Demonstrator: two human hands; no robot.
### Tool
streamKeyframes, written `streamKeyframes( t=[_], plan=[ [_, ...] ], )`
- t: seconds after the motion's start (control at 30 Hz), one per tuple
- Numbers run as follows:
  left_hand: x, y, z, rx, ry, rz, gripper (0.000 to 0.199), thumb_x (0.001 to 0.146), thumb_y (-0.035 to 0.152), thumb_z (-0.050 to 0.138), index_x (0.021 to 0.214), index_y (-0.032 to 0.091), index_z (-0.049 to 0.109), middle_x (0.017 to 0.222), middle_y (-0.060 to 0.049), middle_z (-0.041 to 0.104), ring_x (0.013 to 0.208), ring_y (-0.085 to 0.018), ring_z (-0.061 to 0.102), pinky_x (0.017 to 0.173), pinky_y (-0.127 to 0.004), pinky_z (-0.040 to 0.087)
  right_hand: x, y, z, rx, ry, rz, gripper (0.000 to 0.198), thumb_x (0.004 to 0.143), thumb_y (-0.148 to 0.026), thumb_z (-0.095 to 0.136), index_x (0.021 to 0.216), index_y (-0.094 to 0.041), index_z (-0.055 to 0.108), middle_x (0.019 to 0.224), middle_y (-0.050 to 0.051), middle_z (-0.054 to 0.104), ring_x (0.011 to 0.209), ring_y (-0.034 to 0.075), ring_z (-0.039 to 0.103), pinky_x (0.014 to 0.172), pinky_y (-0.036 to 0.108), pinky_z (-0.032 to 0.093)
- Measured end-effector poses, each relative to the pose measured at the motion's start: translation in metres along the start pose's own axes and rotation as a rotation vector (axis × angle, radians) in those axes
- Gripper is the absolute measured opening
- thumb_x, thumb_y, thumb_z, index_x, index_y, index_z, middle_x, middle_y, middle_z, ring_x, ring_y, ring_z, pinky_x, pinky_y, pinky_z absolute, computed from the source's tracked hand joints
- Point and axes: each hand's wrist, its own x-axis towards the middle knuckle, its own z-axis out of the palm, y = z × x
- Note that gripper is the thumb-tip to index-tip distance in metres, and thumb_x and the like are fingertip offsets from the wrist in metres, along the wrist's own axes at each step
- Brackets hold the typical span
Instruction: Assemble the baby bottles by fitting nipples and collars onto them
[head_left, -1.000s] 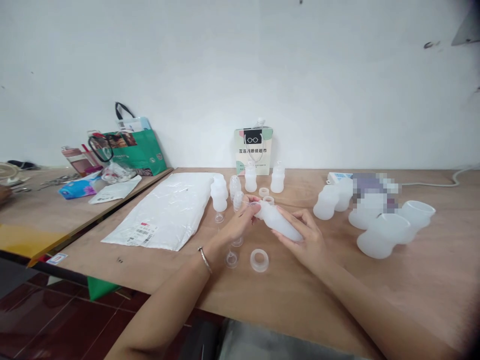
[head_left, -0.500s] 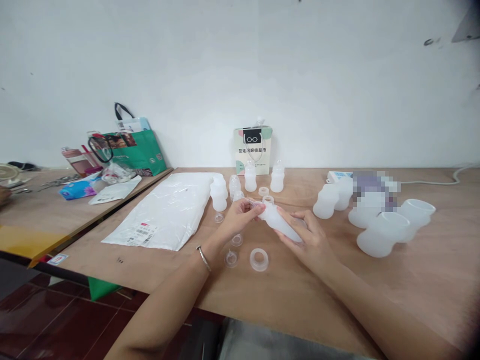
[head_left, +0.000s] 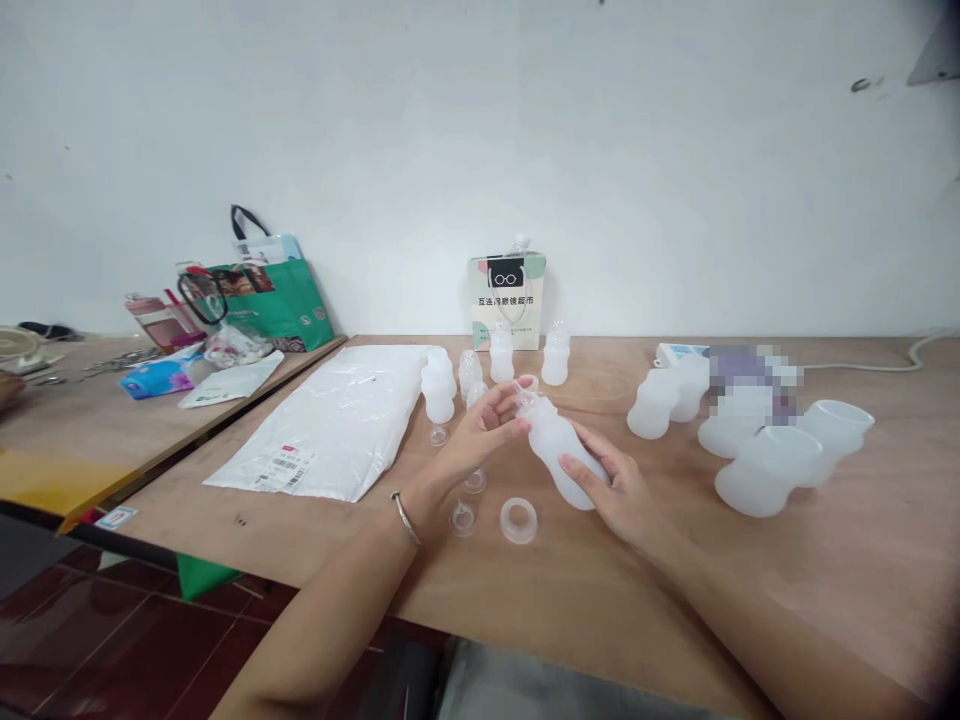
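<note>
My right hand (head_left: 611, 480) is wrapped around the lower body of a frosted white baby bottle (head_left: 559, 450), tilted with its top toward the upper left. My left hand (head_left: 491, 425) has its fingers curled at the bottle's clear nipple (head_left: 527, 403); part of the neck is hidden. Below them on the table lie a translucent collar ring (head_left: 518, 503) and a loose clear nipple (head_left: 463, 518). Another ring (head_left: 532, 383) is partly behind the left fingers. Clear caps (head_left: 470, 370) stand behind my left hand, beside a frosted bottle (head_left: 438, 390).
Two bottles with clear tops (head_left: 556, 358) stand near a paper bag (head_left: 508, 310) at the wall. Several open bottle bodies (head_left: 765, 480) are on the right. A white plastic mailer (head_left: 322, 420) lies left. Past the table gap sits a green bag (head_left: 289, 305).
The bottle has turned more upright, showing more of its body. My right hand has shifted its grip lower, thumb now across the front. The left fingers have loosened and lifted slightly around the nipple.
</note>
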Motion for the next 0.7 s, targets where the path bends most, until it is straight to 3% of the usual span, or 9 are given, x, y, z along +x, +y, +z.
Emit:
streamKeyframes(
  t=[0.1, 0.17, 0.27, 0.4, 0.53, 0.7],
  plan=[
    [0.002, -0.004, 0.000, 0.027, 0.042, 0.033, 0.040, 0.073, 0.028, 0.067, 0.110, 0.019, 0.055, 0.109, -0.008, 0.059, 0.101, -0.019, 0.053, 0.086, -0.030, 0.041, 0.000, 0.000, 0.001, 0.153, -0.057, 0.095, 0.046, 0.082, -0.043, 0.051, 0.124, -0.025, 0.049, 0.124, 0.006, 0.055, 0.113, 0.024, 0.050, 0.090, 0.036, 0.042],
    [0.002, -0.006, -0.001, 0.016, 0.044, 0.034, 0.036, 0.074, 0.026, 0.066, 0.107, 0.018, 0.055, 0.107, -0.008, 0.059, 0.099, -0.018, 0.054, 0.085, -0.029, 0.042, -0.001, 0.000, 0.002, 0.327, -0.120, 0.191, 0.047, 0.082, -0.044, 0.051, 0.124, -0.024, 0.048, 0.116, 0.007, 0.059, 0.097, 0.022, 0.059, 0.076, 0.033, 0.048],
    [0.002, -0.005, -0.002, -0.034, -0.011, 0.006, 0.038, 0.076, 0.028, 0.064, 0.111, 0.018, 0.054, 0.110, -0.010, 0.059, 0.104, -0.020, 0.053, 0.086, -0.030, 0.041, -0.001, -0.001, 0.001, 0.635, -0.196, 0.315, 0.042, 0.083, -0.045, 0.048, 0.117, -0.021, 0.051, 0.096, 0.008, 0.065, 0.070, 0.017, 0.062, 0.059, 0.029, 0.048],
    [0.000, -0.002, 0.000, -0.083, -0.057, 0.001, 0.043, 0.078, 0.027, 0.062, 0.119, 0.020, 0.049, 0.113, -0.010, 0.058, 0.108, -0.021, 0.052, 0.089, -0.032, 0.039, 0.000, -0.005, -0.001, 0.861, -0.297, 0.429, 0.038, 0.087, -0.046, 0.039, 0.102, -0.016, 0.056, 0.082, 0.008, 0.065, 0.062, 0.015, 0.060, 0.057, 0.028, 0.047],
    [-0.001, -0.002, 0.005, -0.125, -0.012, -0.020, 0.045, 0.079, 0.029, 0.061, 0.121, 0.023, 0.047, 0.115, -0.009, 0.058, 0.110, -0.020, 0.051, 0.092, -0.033, 0.038, 0.000, -0.003, 0.003, 0.708, -0.207, 0.361, 0.037, 0.085, -0.048, 0.041, 0.109, -0.020, 0.047, 0.086, 0.007, 0.064, 0.065, 0.016, 0.060, 0.061, 0.030, 0.048],
    [0.000, -0.004, 0.004, -0.045, 0.083, -0.080, 0.032, 0.078, 0.036, 0.061, 0.104, 0.017, 0.060, 0.102, -0.008, 0.063, 0.094, -0.016, 0.057, 0.085, -0.029, 0.041, -0.006, 0.002, 0.011, 0.265, -0.025, 0.060, 0.045, 0.079, -0.039, 0.057, 0.117, -0.026, 0.038, 0.115, 0.007, 0.057, 0.106, 0.019, 0.053, 0.092, 0.034, 0.040]
  ],
)
